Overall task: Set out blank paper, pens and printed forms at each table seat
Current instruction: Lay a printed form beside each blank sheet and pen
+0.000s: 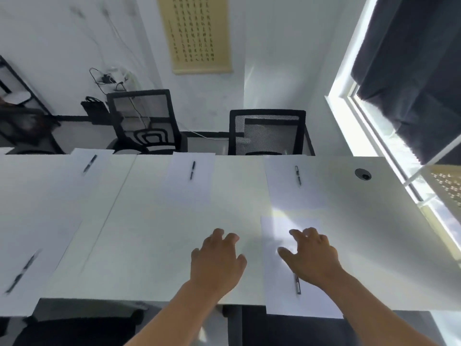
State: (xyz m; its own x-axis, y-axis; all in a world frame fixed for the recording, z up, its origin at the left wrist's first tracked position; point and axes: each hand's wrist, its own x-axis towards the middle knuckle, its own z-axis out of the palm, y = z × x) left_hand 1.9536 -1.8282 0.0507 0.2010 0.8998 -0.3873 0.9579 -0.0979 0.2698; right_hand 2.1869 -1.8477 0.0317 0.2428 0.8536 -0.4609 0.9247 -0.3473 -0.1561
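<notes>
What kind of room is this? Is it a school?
Probably an office meeting room, not surely a school. A long white table has paper sheets with pens at each seat, and black mesh office chairs wait behind it.

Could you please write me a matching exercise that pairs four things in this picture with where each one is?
Things:
1. left hand
2. right hand
3. cable grommet
4. calligraphy scroll

Places:
A. hanging on the far wall
B. over the near right sheet of paper, by its pen
C. in the far right corner of the white table
D. over bare tabletop, left of that sheet

Pairs: 1-D, 2-B, 3-C, 4-A
</notes>
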